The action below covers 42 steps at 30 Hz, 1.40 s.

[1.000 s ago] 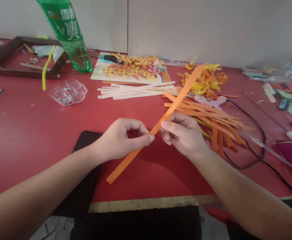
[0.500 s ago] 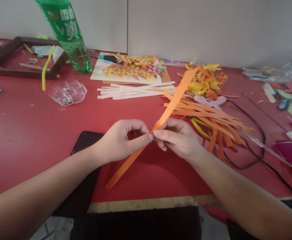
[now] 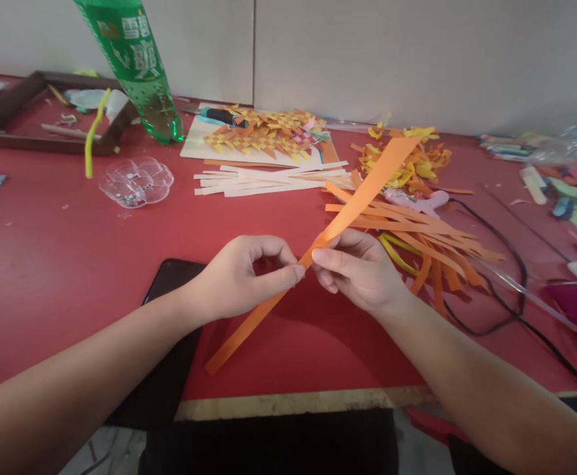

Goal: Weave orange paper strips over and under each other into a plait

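An orange paper strip (image 3: pixel 367 191) runs slantwise through both hands, its upper part rising to the right and its tail pointing down left over the red table. My left hand (image 3: pixel 253 274) pinches it near the middle between thumb and forefinger. Just up the strip, my right hand (image 3: pixel 360 267) pinches it with thumb on top and fingers curled beneath. Behind the right hand lies a loose pile of orange strips (image 3: pixel 407 224). Farther back, white strips (image 3: pixel 268 179) lie in a heap. A black flat phone-like slab (image 3: pixel 169 284) is partly hidden under my left forearm.
A green bottle (image 3: pixel 144 79) stands at the back left, near a dark wooden frame (image 3: pixel 35 141) and a clear plastic dish (image 3: pixel 137 181). Woven orange-yellow pieces (image 3: pixel 253 140) lie on a white board. A pink glue gun (image 3: pixel 419 200) trails a black cord (image 3: pixel 520 264) at the right.
My right hand has slid slightly up and right along the strip, opening a small gap from my left hand. The strip's upper end has swung right and lower. The left hand is nearly still.
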Each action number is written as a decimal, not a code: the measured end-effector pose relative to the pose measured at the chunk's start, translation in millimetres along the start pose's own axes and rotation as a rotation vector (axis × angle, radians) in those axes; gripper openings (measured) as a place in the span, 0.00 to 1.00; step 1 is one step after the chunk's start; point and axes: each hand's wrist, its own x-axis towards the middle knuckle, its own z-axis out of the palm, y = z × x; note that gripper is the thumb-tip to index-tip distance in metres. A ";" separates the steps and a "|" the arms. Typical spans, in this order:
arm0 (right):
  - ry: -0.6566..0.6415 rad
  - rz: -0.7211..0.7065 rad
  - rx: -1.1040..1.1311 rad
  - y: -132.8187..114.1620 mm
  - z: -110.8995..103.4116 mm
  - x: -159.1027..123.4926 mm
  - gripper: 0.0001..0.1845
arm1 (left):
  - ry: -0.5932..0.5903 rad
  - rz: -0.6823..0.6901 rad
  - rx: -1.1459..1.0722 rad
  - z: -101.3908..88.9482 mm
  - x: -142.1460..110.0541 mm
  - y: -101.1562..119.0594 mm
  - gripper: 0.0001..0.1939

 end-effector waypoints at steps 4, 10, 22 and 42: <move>0.036 0.055 0.007 -3.5 0.4 0.5 0.11 | -0.012 -0.017 -0.011 -1.0 0.1 0.9 0.11; 0.067 0.059 0.028 -6.1 -2.0 2.6 0.12 | -0.036 -0.068 0.010 -0.7 0.7 0.8 0.11; -0.020 0.053 -0.118 3.2 -1.8 -2.3 0.10 | -0.023 -0.061 0.091 2.0 0.0 -0.7 0.13; 0.015 0.064 -0.097 3.4 -1.0 -1.4 0.15 | -0.052 -0.065 0.100 0.3 -0.5 0.7 0.15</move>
